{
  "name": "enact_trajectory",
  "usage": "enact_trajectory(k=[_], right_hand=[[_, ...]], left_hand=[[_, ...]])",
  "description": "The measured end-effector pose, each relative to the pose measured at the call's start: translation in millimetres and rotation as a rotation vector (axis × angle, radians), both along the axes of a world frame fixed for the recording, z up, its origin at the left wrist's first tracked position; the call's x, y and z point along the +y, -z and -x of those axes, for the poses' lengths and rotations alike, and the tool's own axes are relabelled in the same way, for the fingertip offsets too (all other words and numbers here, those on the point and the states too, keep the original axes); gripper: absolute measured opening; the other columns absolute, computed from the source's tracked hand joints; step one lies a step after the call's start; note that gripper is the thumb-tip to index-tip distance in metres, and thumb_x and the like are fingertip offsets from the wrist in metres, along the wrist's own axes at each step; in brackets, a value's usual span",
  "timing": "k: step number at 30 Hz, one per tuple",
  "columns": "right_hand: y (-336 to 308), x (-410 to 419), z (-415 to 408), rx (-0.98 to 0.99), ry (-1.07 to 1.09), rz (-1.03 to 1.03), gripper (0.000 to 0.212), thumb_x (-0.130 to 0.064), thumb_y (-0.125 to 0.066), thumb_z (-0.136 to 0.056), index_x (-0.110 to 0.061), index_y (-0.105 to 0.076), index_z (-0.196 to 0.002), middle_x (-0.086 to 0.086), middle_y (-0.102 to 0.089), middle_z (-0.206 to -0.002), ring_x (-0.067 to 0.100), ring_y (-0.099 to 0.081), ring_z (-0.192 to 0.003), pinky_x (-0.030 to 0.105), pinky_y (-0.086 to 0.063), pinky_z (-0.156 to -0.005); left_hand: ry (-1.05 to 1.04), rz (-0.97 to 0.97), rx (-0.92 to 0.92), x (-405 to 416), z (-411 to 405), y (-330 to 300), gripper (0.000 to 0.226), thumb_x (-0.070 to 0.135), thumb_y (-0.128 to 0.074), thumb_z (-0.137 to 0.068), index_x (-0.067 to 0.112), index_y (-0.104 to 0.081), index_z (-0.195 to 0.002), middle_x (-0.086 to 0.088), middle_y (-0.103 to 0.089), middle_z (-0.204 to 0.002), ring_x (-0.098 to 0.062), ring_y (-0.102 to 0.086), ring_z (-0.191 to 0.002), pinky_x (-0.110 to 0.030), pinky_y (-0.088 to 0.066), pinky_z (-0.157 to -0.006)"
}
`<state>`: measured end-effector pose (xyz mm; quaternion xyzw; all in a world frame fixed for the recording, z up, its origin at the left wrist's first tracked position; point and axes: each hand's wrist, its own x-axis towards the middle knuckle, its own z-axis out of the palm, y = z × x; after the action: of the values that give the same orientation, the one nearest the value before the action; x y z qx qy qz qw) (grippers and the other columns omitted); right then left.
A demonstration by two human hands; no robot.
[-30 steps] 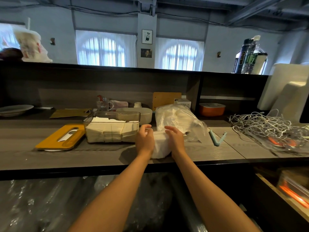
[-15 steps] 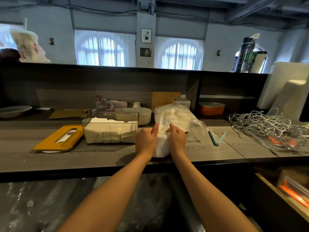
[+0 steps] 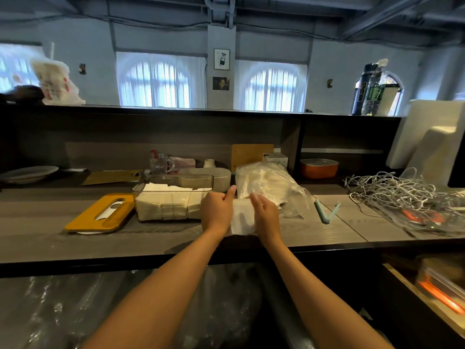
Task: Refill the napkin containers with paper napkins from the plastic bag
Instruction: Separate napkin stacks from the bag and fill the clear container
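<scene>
Your left hand [image 3: 217, 210] and right hand [image 3: 267, 214] clasp a white napkin stack [image 3: 242, 217] between them (fingers curled round its sides), the plastic bag [image 3: 270, 183] just behind, the clear napkin container [image 3: 173, 197] immediately left on the table [image 3: 327, 230].

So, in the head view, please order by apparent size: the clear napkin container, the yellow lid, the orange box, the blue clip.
1. Clear plastic napkin container
2. Flat yellow lid, close in size, so unsure
3. Orange box, farther away
4. Light blue V-shaped clip
</scene>
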<state>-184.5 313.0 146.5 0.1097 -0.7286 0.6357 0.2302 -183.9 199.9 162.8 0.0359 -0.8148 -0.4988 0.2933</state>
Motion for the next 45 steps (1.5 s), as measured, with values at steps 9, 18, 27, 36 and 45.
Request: enact_trajectory(k=[9,18,27,36,45], right_hand=[[-56.6,-22.0,-17.0,-0.166,-0.355,-0.113,0.034,0.002,-0.053,-0.086,-0.021,-0.058,-0.11,0.0,-0.063,-0.099,0.018,-0.061,-0.09,0.025,-0.053,-0.067],[-84.6,-72.1,7.5,-0.521,-0.346,0.345,0.027,-0.006,-0.072,-0.083,-0.001,-0.061,-0.107,0.017,-0.063,-0.109,0.031,-0.065,-0.098,0.035,-0.058,-0.077],[-101.1,-139.5,16.4,-0.705,-0.326,0.251,0.037,-0.04,-0.046,-0.099,-0.013,-0.049,-0.124,0.013,-0.059,-0.114,0.028,-0.059,-0.107,0.042,-0.051,-0.097],[-122.3,-135.7,61.6,-0.557,-0.087,-0.175,0.022,-0.017,-0.059,-0.097,-0.007,-0.053,-0.115,0.01,-0.056,-0.104,0.025,-0.059,-0.102,0.032,-0.054,-0.087],[-87.6,-127.6,112.0,-0.358,0.093,-0.608,0.033,-0.025,-0.072,-0.087,-0.008,-0.063,-0.114,0.008,-0.066,-0.104,0.021,-0.064,-0.092,0.027,-0.052,-0.069]], left_hand=[[0.089,-0.053,-0.074,-61.1,-25.4,-47.9,0.053,0.053,-0.053,-0.094,0.011,-0.055,-0.061,0.0,-0.055,-0.058,-0.012,-0.05,-0.054,-0.024,-0.036,-0.05],[0.38,-0.089,-0.359,-121.4,-30.6,-69.4,0.047,0.033,-0.072,-0.088,0.011,-0.058,-0.128,-0.006,-0.067,-0.117,-0.025,-0.066,-0.103,-0.043,-0.057,-0.091],[0.313,-0.484,-0.468,-122.6,-22.7,-76.3,0.021,0.033,-0.045,-0.101,0.017,-0.055,-0.111,-0.009,-0.061,-0.1,-0.024,-0.06,-0.091,-0.036,-0.055,-0.078],[0.224,-0.247,-0.46,-131.9,42.2,-87.9,0.033,0.039,-0.049,-0.102,0.014,-0.056,-0.121,-0.009,-0.063,-0.112,-0.027,-0.063,-0.099,-0.032,-0.057,-0.08],[0.237,-0.063,-0.773,-142.6,86.1,-79.8,0.031,0.035,-0.062,-0.096,0.011,-0.057,-0.116,-0.01,-0.058,-0.114,-0.025,-0.059,-0.097,-0.035,-0.055,-0.089]])
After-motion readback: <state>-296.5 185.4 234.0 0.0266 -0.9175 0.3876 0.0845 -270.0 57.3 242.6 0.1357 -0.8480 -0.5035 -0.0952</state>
